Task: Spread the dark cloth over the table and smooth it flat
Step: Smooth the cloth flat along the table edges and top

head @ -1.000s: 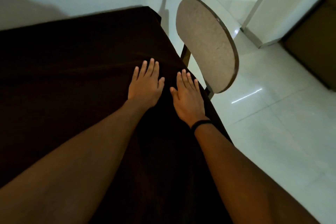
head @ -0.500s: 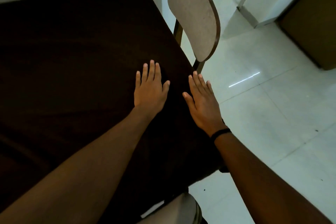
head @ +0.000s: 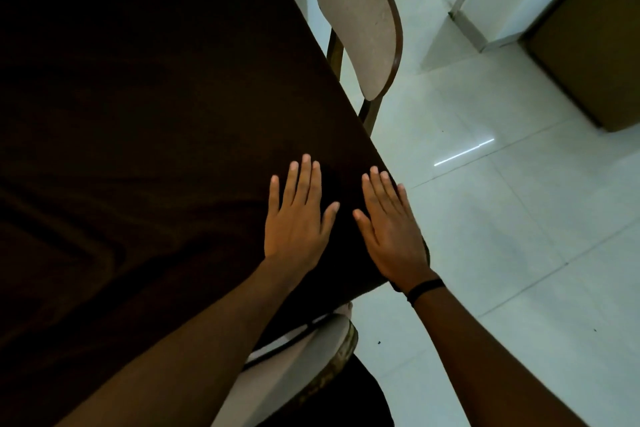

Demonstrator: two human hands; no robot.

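A dark brown cloth (head: 145, 87) covers the whole table top and hangs over its right and near edges. Long creases run across its left part. My left hand (head: 298, 218) lies flat on the cloth near the table's near right corner, palm down, fingers spread. Beside it, my right hand (head: 391, 229) also presses flat, its outer fingers at the cloth's right edge. A black band circles my right wrist. Neither hand holds anything.
A chair with a rounded oval back (head: 360, 21) stands against the table's right side. A second chair back (head: 304, 357) is close under my arms at the near corner. White tiled floor (head: 502, 236) spreads to the right, with a brown box (head: 588, 45) at the far right.
Both flat hands have slid back along the cloth toward the table's near right corner, and the view has dropped, bringing the near chair back into sight.
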